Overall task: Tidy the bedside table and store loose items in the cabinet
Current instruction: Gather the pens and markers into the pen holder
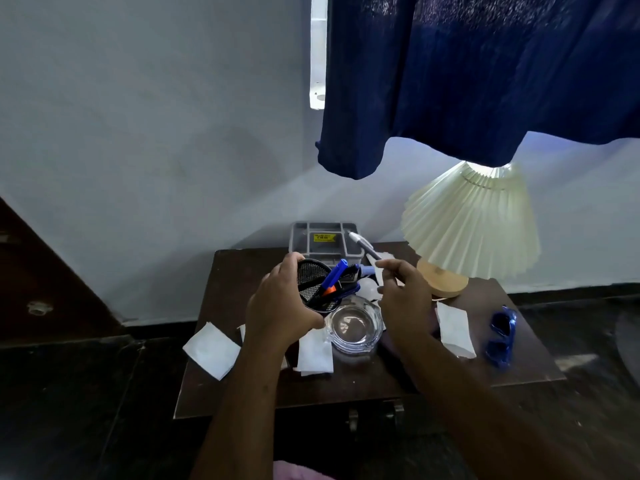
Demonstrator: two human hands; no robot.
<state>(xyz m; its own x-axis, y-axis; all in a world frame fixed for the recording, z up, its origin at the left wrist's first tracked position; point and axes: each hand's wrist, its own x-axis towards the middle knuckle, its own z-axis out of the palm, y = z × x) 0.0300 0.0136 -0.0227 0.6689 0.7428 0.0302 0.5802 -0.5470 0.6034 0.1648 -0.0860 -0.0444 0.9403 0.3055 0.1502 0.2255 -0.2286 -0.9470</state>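
Here, hands (282,301) around round black mesh cup (313,285).

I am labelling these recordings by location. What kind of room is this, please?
Probably a bedroom corner: a small dark bedside table against the wall, a pleated lamp on it, a dark blue curtain above.

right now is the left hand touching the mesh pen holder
Touching. The head view shows the left hand wrapped around the mesh pen holder, lifting it above the table.

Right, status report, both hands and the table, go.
Left hand holds mesh cup. Right hand holds pen. Papers, bowl left on table.
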